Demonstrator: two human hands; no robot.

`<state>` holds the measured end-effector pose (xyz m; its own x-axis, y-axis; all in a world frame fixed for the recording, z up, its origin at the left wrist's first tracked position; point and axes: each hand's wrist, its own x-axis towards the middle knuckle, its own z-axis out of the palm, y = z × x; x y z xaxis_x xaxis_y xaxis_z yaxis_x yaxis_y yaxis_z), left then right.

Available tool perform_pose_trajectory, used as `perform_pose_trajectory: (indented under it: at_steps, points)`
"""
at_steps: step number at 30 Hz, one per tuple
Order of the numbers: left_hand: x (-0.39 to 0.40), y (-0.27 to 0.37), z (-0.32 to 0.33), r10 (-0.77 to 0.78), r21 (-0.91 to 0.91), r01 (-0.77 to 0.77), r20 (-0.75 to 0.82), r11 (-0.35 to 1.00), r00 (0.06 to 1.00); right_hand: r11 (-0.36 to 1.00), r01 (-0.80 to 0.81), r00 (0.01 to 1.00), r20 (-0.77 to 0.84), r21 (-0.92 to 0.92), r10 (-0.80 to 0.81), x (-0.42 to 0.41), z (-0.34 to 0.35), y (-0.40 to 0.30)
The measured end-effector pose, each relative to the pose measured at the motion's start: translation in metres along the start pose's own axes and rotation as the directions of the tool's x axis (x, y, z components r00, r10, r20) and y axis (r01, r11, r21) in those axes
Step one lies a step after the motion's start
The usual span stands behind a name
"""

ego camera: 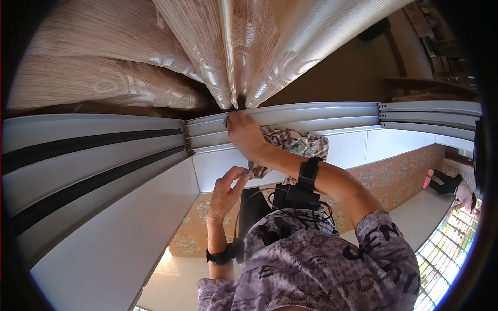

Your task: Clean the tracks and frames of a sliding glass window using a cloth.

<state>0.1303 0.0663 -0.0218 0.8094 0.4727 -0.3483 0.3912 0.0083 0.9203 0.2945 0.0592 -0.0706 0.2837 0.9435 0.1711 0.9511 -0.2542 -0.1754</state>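
My right hand [244,134] reaches over the metal sliding-door or window track [311,123], its bent fingers down at the far rail below the gathered curtain [241,58]. Something small and dark shows beside those fingertips; whether they grip it is hidden. Lower down, my left hand [227,190] has thumb and forefinger pinched together on a small greyish bit, too small to name. Close to that pinch, a crumpled brown-and-white patterned cloth [315,145] lies over the white ledge [346,145], partly behind my right forearm. A teal patch shows among its folds.
Grey frame panels with black strips [78,145] stand on the left. More track [428,110] continues right. Beneath the ledge is a patterned brown wall [385,179]. A cable [272,198] loops at my waist. Another person [447,184] is far right, near a barred window [447,248].
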Motion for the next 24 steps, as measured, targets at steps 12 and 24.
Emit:
perform_pose_trajectory:
  at_steps: [12,24]
  points:
    - [-0.021,-0.025,-0.02,-0.043,-0.164,-0.004,-0.28,0.986,0.959,0.986,0.013,0.992,-0.127,0.169,0.009,0.048,0.031,-0.082]
    - [-0.029,-0.014,-0.01,-0.068,-0.143,0.016,-0.365,0.99,0.929,0.599,-0.149,0.982,0.048,0.787,0.181,0.051,0.034,-0.064]
